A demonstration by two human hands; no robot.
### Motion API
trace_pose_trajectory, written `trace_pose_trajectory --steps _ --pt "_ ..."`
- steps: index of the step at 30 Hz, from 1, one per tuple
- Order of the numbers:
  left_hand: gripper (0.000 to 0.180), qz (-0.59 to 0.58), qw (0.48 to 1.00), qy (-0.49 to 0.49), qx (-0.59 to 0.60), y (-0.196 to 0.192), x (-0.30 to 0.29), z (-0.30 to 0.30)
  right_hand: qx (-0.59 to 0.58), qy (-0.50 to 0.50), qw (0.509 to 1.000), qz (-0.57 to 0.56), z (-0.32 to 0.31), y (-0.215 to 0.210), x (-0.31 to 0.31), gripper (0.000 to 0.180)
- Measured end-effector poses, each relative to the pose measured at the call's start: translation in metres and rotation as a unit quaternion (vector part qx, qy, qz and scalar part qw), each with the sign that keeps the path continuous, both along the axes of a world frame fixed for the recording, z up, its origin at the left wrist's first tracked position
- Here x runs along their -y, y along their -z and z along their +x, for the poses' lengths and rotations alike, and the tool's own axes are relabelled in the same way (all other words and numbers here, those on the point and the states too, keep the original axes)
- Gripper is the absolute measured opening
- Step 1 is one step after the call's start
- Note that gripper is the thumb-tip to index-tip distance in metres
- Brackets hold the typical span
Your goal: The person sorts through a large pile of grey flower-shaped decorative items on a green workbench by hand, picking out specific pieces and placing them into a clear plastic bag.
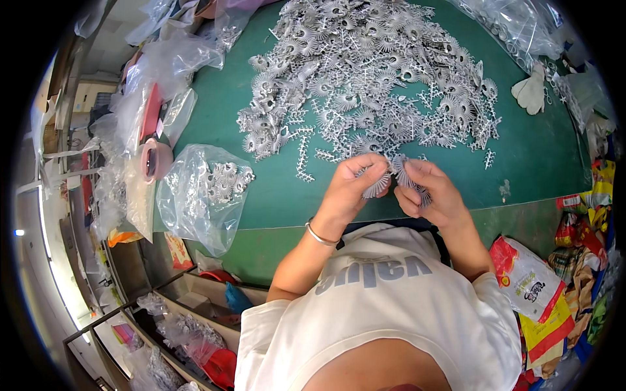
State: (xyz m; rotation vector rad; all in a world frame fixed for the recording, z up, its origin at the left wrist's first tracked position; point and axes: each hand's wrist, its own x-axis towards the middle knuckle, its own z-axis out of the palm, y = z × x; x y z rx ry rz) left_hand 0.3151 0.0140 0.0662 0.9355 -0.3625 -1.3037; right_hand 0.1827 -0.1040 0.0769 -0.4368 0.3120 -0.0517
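Observation:
Both my hands are at the near edge of the green table, close together. Thumb and fingers of my left hand (354, 184) pinch a grey fan-shaped ribbed piece (378, 186). My right hand (435, 194) is closed on another grey fan-shaped piece (402, 173), its tip close to the left one. A further ribbed bit (424, 197) shows between the right fingers. Whether the two pieces touch is too small to make out. Just beyond my hands spreads a big heap of similar grey fans and thin branched strips (365, 85).
Left of the heap lies a clear plastic bag (195, 212) with small grey parts, beside a roll of pink tape (157, 160). A white glove (529, 90) rests at the far right. Drawers (195, 287) stand below on the left; colourful packets (531, 280) crowd the right.

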Motion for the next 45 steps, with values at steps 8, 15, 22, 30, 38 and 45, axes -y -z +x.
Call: trace_pose_trajectory --steps 8,15,22,30,38,45 --pt "0.031 0.012 0.85 -0.149 0.506 -0.023 -0.004 -0.005 -0.036 -0.012 0.998 -0.042 -0.003 -0.002 0.003 0.028" --pt "0.034 -0.045 0.72 -0.129 0.681 -0.021 -0.007 0.0 -0.068 -0.094 0.981 0.156 0.0 0.005 -0.006 0.039" --pt "0.013 0.033 0.817 -0.116 0.565 -0.023 -0.01 0.001 -0.129 0.145 0.902 -0.384 -0.002 -0.005 -0.016 0.026" --pt "0.009 0.048 0.822 -0.124 0.554 -0.036 -0.011 -0.012 -0.105 0.101 0.867 -0.476 0.0 -0.013 -0.022 0.023" --pt "0.007 0.035 0.815 -0.124 0.565 -0.032 -0.017 -0.006 -0.081 0.128 0.707 -0.691 0.001 -0.022 -0.022 0.024" --pt "0.005 0.034 0.788 -0.127 0.601 -0.036 -0.016 -0.004 -0.067 0.109 0.629 -0.767 0.005 -0.04 -0.018 0.021"
